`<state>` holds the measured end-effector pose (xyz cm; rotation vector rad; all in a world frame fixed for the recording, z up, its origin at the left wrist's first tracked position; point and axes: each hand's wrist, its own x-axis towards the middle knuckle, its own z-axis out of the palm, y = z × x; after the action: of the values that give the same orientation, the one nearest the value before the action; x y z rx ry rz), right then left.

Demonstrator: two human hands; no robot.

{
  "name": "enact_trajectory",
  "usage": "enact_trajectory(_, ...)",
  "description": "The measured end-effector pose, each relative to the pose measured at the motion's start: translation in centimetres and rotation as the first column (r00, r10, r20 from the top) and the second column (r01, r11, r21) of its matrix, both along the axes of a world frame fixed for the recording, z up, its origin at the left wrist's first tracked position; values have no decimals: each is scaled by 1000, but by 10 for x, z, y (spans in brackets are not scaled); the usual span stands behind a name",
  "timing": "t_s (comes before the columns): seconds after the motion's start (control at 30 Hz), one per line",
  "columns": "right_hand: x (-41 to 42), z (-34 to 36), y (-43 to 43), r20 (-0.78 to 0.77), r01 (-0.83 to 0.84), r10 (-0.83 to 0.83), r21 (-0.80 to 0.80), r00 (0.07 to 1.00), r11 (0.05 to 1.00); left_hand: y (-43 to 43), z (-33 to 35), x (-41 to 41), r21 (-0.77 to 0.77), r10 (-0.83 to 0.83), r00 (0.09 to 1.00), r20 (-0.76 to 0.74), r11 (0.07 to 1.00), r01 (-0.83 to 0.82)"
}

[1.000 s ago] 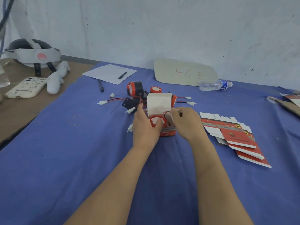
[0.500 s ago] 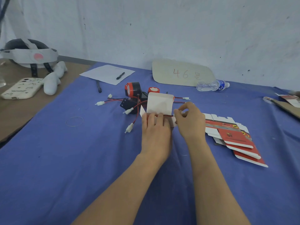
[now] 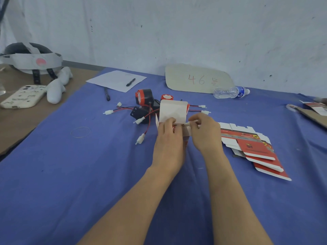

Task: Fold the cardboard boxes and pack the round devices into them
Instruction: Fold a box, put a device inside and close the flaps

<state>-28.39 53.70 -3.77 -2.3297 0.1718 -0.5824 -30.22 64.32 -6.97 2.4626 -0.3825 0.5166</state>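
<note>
Right now one box point(image 3: 172, 111) stands folded on the desk point(image 3: 88, 174), its white lid flap upright just beyond the fingertips of both hands. The left hand point(image 3: 168, 138) holds it from the near side, its fingers point(image 3: 169, 122) curled together over the open mouth. A sliver of red shows beneath them, which I take to be a device already sitting inside, though most of it is hidden. The right hand point(image 3: 207, 135) has its fingers point(image 3: 196, 119) pinched on a white plug point(image 3: 192, 123) at the end of a thin lead, held right at the box's edge beside the left fingertips.

So this box looks nearly packed. What seems left is to tuck the lead and plug in, fold the side flaps and close the lid.

Much more remains. Several round devices point(image 3: 144, 97), red and black with trailing red and black leads, lie loose just beyond the box, past the left fingers. The flat boxes point(image 3: 251, 145), none of them folded, lie fanned out on the desk on the outer side of the right hand, near its wrist. No closed, finished box shows anywhere in view.
</note>
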Motion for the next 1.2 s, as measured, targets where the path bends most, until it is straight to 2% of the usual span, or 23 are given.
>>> enact_trajectory(0.2, 1, 1, 0, 31, 135, -134, -29, 991, 990, 1, 1, 1, -14, 26, 1000, 17, 1000, -26)
enact_trajectory(0.33, -1, 1, 1, 32, 130, -128, -48, 991, 990, 2, 1, 2, 7, -21, 999, 40, 1000, 21)
enact_trajectory(0.53, -5, 9, 0, -82, -68, 63, -63, 995, 996, 0, -5, 5, 143, -47, 998, 52, 989, 39)
enact_trajectory(0.73, -10, 16, -13, -272, -323, 288, -95, 918, 942, 1, -8, 7, 178, -59, 996, 72, 983, 45)
enact_trajectory(0.8, -10, 17, -14, -278, -346, 304, -115, 911, 931, 0, -8, 7, 183, -56, 996, 70, 982, 42)
enact_trajectory(0.97, -8, 12, -12, -214, -289, 265, -89, 940, 953, 1, -7, 7, 175, -50, 996, 67, 984, 37)
enact_trajectory(1.1, -4, 10, -7, -84, -118, 106, -157, 991, 980, 0, -8, 5, 213, -46, 996, 72, 977, 30)
enact_trajectory(1.2, -2, 6, 0, -17, -74, 73, -149, 997, 986, -1, -8, 4, 219, -39, 996, 75, 975, 22)
